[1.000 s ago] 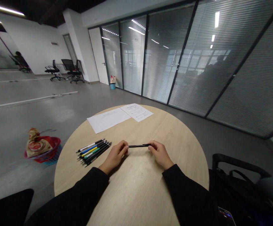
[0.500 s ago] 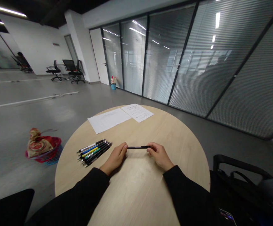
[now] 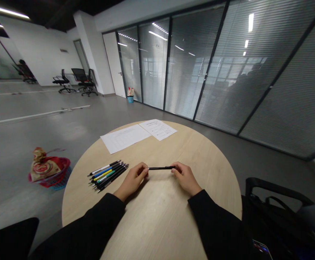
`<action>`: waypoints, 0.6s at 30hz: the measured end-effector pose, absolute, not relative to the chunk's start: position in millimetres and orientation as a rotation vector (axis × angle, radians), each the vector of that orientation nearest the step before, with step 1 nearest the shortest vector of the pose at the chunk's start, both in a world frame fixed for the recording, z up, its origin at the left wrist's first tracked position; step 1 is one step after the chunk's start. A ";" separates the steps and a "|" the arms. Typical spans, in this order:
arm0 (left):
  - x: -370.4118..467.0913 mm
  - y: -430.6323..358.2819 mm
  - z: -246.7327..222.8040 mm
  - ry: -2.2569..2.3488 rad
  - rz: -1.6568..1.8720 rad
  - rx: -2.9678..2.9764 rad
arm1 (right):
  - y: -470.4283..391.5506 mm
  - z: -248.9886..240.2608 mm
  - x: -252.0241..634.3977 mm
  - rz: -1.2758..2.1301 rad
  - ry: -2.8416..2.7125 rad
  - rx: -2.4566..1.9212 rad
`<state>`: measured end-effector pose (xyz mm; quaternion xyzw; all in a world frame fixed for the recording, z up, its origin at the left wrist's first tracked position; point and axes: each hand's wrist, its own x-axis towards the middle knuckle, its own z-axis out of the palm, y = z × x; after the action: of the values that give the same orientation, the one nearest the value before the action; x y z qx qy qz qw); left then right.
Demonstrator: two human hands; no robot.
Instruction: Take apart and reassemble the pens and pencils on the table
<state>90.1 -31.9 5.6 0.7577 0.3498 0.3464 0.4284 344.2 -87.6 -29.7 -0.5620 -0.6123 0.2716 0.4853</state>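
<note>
The left hand [image 3: 132, 180] and right hand [image 3: 186, 178] pinch a slim black pen [image 3: 161, 168] by opposite ends, just below frame centre, presumably to steady it nearly level; the other pens [image 3: 109, 175] (within easy reach, I'd say) lie together lower left. Both forearms [image 3: 93, 222] slant inward from the bottom; which end writes, I can't tell.

The left hand [image 3: 131, 180] pinches the left end of the black pen [image 3: 160, 168], fingers [image 3: 140, 166] curled; the right hand [image 3: 186, 177] pinches its right end. Both black-sleeved forearms [image 3: 100, 218] angle inward toward the pen.
</note>
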 end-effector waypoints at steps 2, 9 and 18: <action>90.4 -32.5 7.6 0.917 0.826 1.923 | -88.4 -28.6 344.4 0.628 -1.534 -1.372; 92.5 -32.5 1.9 0.920 0.873 1.801 | -90.2 -23.2 345.5 0.542 -1.693 -1.343; 91.2 -31.4 2.0 0.974 0.856 1.886 | -90.2 -22.3 346.1 0.520 -1.692 -1.344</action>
<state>91.2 -31.4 2.0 0.7502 0.3875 0.3405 0.4136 346.1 -90.2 -22.3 -0.5421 -0.6823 0.2096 0.4435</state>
